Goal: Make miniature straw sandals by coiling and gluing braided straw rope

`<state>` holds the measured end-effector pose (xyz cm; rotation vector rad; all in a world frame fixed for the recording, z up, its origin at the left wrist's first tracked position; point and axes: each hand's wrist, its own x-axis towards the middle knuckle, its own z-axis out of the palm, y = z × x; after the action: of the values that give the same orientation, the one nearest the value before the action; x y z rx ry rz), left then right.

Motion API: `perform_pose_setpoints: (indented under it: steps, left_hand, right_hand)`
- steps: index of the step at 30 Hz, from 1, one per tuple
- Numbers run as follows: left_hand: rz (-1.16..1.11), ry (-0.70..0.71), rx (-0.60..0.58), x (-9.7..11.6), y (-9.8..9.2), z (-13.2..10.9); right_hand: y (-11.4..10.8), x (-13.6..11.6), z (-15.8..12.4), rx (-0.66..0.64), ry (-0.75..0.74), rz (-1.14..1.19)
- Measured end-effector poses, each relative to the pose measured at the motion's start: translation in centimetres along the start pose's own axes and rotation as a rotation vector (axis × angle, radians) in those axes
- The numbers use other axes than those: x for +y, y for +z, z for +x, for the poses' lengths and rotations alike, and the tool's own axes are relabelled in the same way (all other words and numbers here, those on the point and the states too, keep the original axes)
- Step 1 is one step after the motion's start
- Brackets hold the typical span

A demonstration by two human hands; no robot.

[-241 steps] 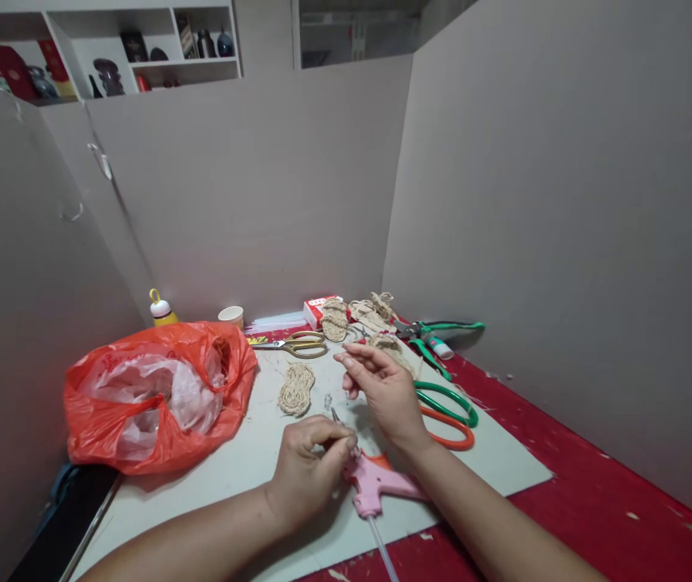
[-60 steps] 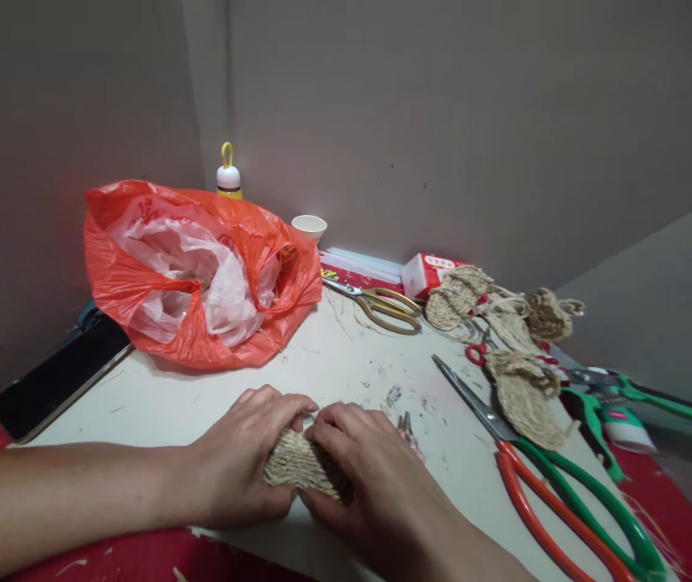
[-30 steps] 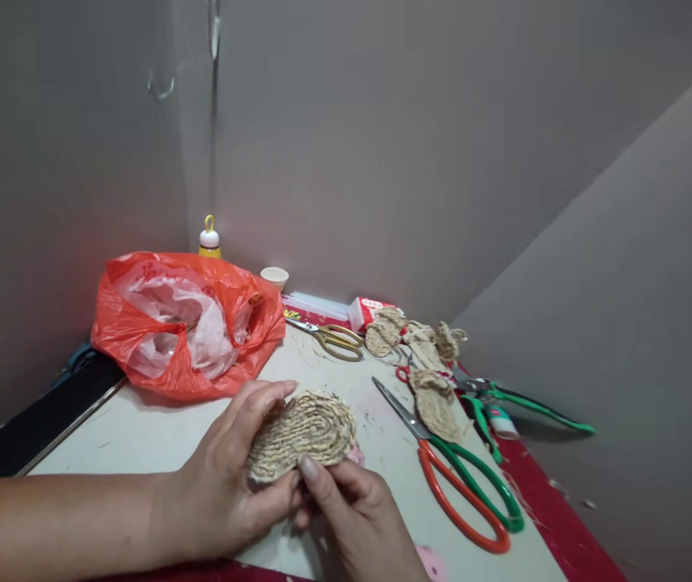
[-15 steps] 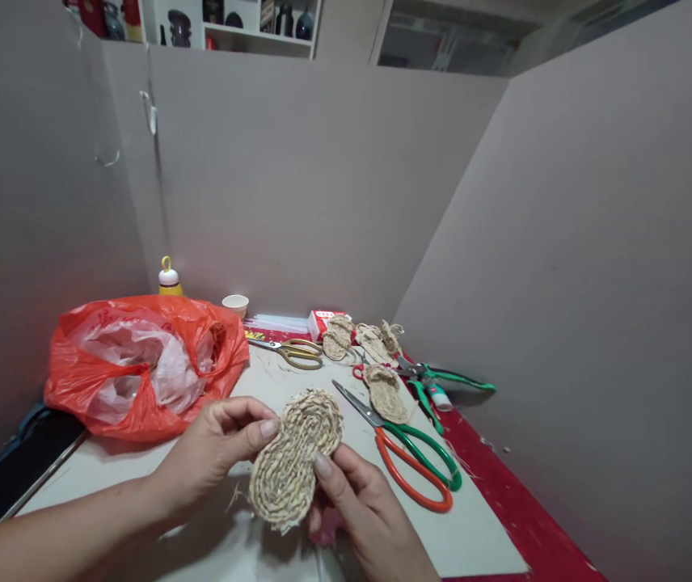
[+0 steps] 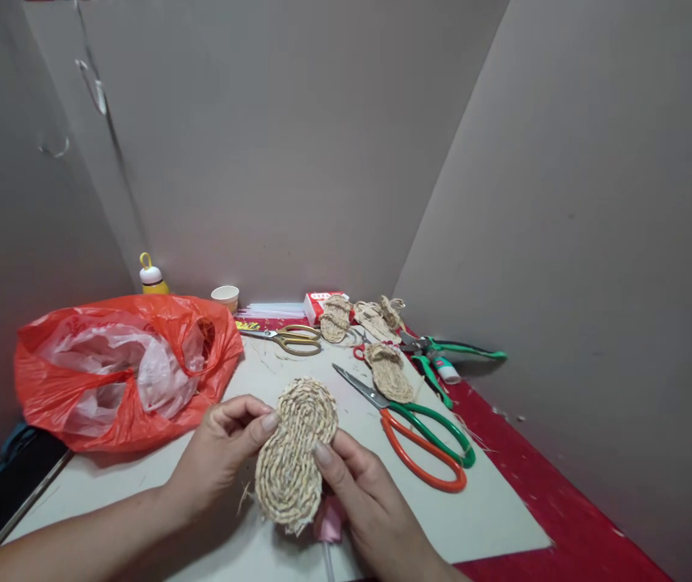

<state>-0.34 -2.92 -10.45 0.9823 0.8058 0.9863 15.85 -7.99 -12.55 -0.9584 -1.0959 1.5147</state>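
A braided straw shoe sole (image 5: pixel 297 457), coiled into a figure-eight shape with a frayed lower end, is held upright above the table. My left hand (image 5: pixel 221 453) pinches its upper left edge between thumb and fingers. On the opposite side, my right hand (image 5: pixel 370 501) grips the narrow waist, thumb on the front face and fingers behind. Below the right hand a pink object (image 5: pixel 330 521) with a pale stick at its lower end is partly hidden. Large scissors (image 5: pixel 424 444) with red and green handles lie right of the sole, beside a small straw slipper (image 5: pixel 388 372).
A red plastic bag (image 5: pixel 128 364) fills the table's left. Brass-handled scissors (image 5: pixel 291 339), more straw slippers (image 5: pixel 337 318), a red-white box (image 5: pixel 322 305), a paper cup (image 5: pixel 225 297) and a yellow bottle (image 5: pixel 153 279) stand farther back. Green-handled pliers (image 5: pixel 461 349) lie near the right wall (image 5: pixel 594 242).
My view has tipped downward, so the shelves have left the top of the picture. Both hands keep hold of the sole, which has turned slightly more upright. More of the pink object shows.
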Motion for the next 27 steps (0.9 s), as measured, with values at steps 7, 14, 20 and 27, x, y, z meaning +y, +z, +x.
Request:
perform_pose_setpoints:
  steps: [7, 14, 20, 27]
  left_hand:
    - [0.089, -0.015, -0.029, -0.7, -0.9, 0.5]
    - [0.102, -0.046, -0.023, -1.2, -0.8, 0.6]
    - [0.056, -0.030, 0.029, -1.4, -1.0, 0.8]
    - [0.072, -0.034, 0.014, -1.5, -1.3, 0.8]
  right_hand:
    - [-2.1, 1.3, 1.0, 0.033, 0.065, 0.017]
    - [-2.7, 0.6, 1.1, 0.058, -0.018, -0.025]
    - [-2.5, 0.7, 0.9, 0.000, 0.081, -0.151]
    - [-2.3, 0.7, 1.0, 0.020, -0.030, -0.259]
